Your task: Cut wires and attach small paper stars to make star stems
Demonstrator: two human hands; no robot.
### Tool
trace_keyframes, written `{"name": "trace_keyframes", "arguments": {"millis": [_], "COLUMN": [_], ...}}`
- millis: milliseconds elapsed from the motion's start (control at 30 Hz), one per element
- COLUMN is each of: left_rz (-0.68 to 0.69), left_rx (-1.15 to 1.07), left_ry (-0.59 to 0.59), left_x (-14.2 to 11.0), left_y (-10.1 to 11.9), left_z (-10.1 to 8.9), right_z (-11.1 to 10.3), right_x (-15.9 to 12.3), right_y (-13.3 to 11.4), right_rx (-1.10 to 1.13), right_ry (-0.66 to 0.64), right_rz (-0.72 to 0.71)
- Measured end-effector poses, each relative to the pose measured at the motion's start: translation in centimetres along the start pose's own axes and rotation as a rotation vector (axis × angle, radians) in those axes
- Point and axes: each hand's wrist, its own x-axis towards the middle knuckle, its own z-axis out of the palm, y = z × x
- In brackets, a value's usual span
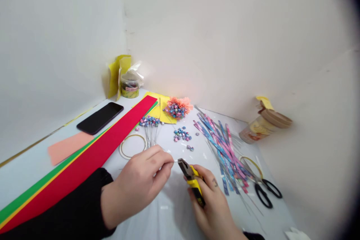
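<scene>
My left hand (149,178) is closed in a pinch on a thin wire (175,161), of which only a short bit shows at the fingertips. My right hand (212,198) grips yellow-and-black pliers (194,183), their dark jaws touching the wire's end. Beyond my hands lie several small blue and pink paper stars (182,135). A bunch of wires topped with such stars (150,122) rests behind my left hand. Farther back is an orange paper flower (180,107) with stars at its centre.
Long red, yellow and green paper strips (112,131) cross the left side beside a black phone (99,118). Patterned paper strips (218,142), wires and black-handled scissors (263,193) lie right. A paper cup (261,125) and a lidded tub (130,86) stand near the walls.
</scene>
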Motion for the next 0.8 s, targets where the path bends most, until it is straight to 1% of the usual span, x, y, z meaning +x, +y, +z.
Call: {"name": "trace_keyframes", "arguments": {"millis": [233,433,533,667,800], "left_rz": [0.001,0.002,0.013,0.021,0.048], "left_rx": [0.002,-0.006,-0.01,-0.009,-0.014], "left_ry": [0.001,0.003,0.016,0.016,0.025], "left_x": [0.0,0.1,0.1,0.1,0.2], "left_y": [-0.1,-0.1,0.0,-0.1,-0.3], "left_z": [0.0,0.1,0.0,0.0,-0.1], "right_z": [0.0,0.0,-0.3,-1.2,-2.0], "right_x": [0.1,-0.1,0.3,1.5,2.1], "right_y": [0.0,0.0,-0.4,-1.2,-1.8], "right_rx": [0.02,0.083,0.205,0.455,0.641], "right_ry": [0.0,-0.016,-0.044,-0.174,-0.279], "right_rz": [-0.002,0.04,0.089,0.227,0.345]}}
